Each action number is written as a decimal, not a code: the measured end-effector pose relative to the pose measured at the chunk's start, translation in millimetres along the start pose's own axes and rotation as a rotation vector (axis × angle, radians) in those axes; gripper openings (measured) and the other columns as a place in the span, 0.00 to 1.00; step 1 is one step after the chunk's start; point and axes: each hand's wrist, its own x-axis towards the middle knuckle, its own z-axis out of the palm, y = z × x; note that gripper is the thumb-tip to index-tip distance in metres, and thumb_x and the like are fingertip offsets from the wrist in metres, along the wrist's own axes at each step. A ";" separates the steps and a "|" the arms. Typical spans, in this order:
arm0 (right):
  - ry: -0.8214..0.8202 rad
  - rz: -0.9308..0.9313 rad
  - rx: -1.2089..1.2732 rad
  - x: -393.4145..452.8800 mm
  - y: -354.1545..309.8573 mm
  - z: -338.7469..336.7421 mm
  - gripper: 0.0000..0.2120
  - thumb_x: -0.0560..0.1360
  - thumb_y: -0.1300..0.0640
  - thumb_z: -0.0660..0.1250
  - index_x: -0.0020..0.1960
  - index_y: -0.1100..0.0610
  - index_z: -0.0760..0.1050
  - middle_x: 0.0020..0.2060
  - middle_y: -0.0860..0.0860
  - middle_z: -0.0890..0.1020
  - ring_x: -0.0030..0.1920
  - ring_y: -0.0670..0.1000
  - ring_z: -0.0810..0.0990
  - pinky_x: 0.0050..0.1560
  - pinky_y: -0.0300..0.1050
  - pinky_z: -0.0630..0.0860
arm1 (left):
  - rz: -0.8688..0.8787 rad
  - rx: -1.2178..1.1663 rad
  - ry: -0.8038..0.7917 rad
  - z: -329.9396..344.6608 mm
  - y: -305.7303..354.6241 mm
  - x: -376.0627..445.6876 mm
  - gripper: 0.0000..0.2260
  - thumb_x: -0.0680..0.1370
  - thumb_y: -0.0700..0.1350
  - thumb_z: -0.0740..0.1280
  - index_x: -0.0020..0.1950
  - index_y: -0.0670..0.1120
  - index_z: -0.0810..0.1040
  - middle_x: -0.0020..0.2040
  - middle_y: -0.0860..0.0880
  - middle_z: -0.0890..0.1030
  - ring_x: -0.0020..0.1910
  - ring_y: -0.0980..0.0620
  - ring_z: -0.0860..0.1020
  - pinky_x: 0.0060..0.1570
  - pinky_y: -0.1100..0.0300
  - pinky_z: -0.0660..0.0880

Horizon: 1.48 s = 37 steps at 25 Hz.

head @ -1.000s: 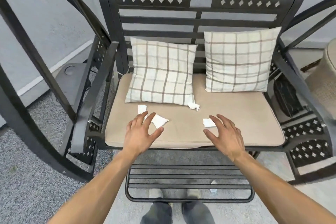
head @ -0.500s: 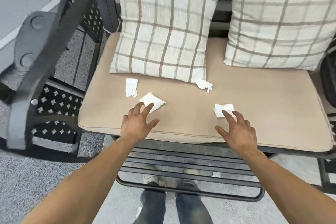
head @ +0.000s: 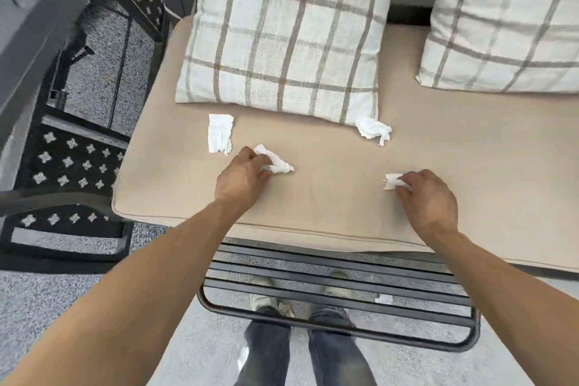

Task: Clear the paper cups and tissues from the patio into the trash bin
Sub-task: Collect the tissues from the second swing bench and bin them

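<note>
On seat cushion [head: 313,207]: left hand [head: 241,177] pinches crumpled tissue [head: 277,163]; right hand [head: 427,197] pinches small tissue [head: 391,181]. Flat tissue [head: 220,133] just beyond left hand, twisted tissue [head: 372,130] between hands, farther back.

No legible text, label, brand, number or sign was found on any surface in the head view.
</note>
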 end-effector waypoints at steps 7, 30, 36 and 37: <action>-0.037 -0.019 0.183 28.6 -43.7 -9.8 0.07 0.72 0.63 0.69 0.47 0.55 0.83 0.62 0.50 0.75 0.48 0.57 0.80 0.45 0.46 0.72 | -0.105 -0.170 0.019 -30.2 -21.1 17.5 0.05 0.77 0.43 0.65 0.53 0.47 0.77 0.48 0.49 0.79 0.49 0.43 0.77 0.42 0.54 0.72; -0.096 0.068 0.264 45.1 -82.8 -9.5 0.09 0.71 0.61 0.67 0.49 0.51 0.81 0.46 0.51 0.84 0.48 0.57 0.79 0.48 0.51 0.77 | -0.205 -0.061 0.019 -53.9 -61.7 32.2 0.07 0.78 0.43 0.63 0.53 0.43 0.77 0.50 0.42 0.79 0.46 0.41 0.75 0.40 0.54 0.70; 0.036 -0.044 0.377 2.0 -137.1 -93.6 0.09 0.70 0.60 0.68 0.44 0.48 0.80 0.38 0.44 0.82 0.38 0.50 0.79 0.39 0.44 0.75 | 0.003 -0.085 0.140 -126.2 -33.2 -29.8 0.08 0.79 0.39 0.61 0.57 0.40 0.73 0.53 0.41 0.74 0.54 0.40 0.72 0.46 0.50 0.71; 0.057 -0.059 0.390 -5.0 -150.1 -112.4 0.09 0.70 0.60 0.68 0.44 0.47 0.80 0.38 0.44 0.82 0.37 0.48 0.79 0.38 0.43 0.75 | 0.020 -0.100 0.170 -143.7 -26.2 -41.6 0.07 0.79 0.39 0.61 0.56 0.40 0.73 0.53 0.42 0.74 0.54 0.41 0.72 0.46 0.50 0.71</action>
